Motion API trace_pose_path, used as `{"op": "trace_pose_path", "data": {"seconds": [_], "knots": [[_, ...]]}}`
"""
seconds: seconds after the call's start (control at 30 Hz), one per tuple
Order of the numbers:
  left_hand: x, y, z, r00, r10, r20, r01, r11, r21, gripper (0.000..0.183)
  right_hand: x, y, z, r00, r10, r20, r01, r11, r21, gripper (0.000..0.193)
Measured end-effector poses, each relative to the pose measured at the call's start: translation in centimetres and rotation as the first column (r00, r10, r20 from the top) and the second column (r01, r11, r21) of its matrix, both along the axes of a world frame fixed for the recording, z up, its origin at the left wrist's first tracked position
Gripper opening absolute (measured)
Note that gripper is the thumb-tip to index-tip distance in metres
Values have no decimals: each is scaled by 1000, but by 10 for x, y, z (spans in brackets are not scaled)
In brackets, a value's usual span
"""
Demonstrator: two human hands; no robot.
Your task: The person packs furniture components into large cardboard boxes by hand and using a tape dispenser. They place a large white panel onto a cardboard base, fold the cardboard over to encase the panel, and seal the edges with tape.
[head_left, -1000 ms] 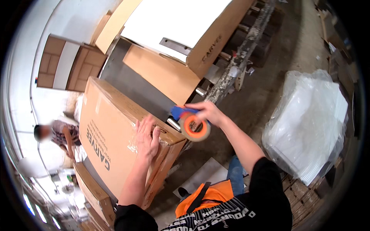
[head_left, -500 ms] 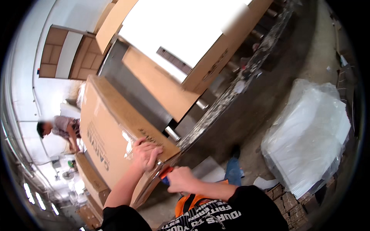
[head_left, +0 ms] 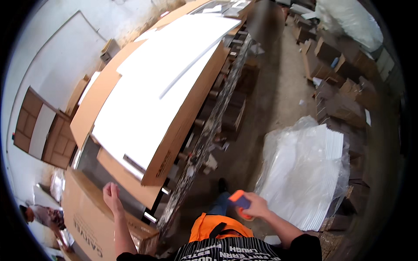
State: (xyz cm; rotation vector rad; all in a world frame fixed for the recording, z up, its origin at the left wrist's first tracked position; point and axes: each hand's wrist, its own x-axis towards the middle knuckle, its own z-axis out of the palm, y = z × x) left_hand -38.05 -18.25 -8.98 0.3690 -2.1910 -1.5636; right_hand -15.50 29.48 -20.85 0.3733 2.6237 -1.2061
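Observation:
In my right hand point(head_left: 257, 206) is a tape dispenser point(head_left: 238, 199) with orange and dark blue parts, held out in front of my body over the floor. Up over the near edge of a large closed cardboard box point(head_left: 82, 217) is my left hand point(head_left: 112, 198). Its fingers are curled together, and nothing shows in them. Farther along the roller conveyor point(head_left: 198, 158) lies an open carton point(head_left: 163, 167) with its flaps folded out. White sheets point(head_left: 152, 95) cover it, and a long thin white strip point(head_left: 187, 65) rests on top.
Clear plastic wraps a stack of white foam sheets point(head_left: 300, 174) on the floor at my right. Several brown cardboard pieces point(head_left: 339, 100) are piled beyond it. At the far left a co-worker point(head_left: 45, 217) leans over the boxes. Metal rollers point(head_left: 150, 216) stick out along the conveyor's side.
My left hand has come off the closed box and is raised. My right hand has moved right, away from the box, with the tape dispenser. The view has turned toward the conveyor's far end.

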Motion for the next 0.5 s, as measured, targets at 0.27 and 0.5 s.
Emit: {"op": "trace_pose_path", "data": {"seconds": [0.27,0.5], "knots": [[-309,213,49,862,-217,459,168,975,147,102,-33,142,5,646,-761,53,729,596,-335,73],[-391,302,3,748,155,646,-84,987,-140,118,-66,206,-24,454,-891,-6,848,434,-303,78]]}}
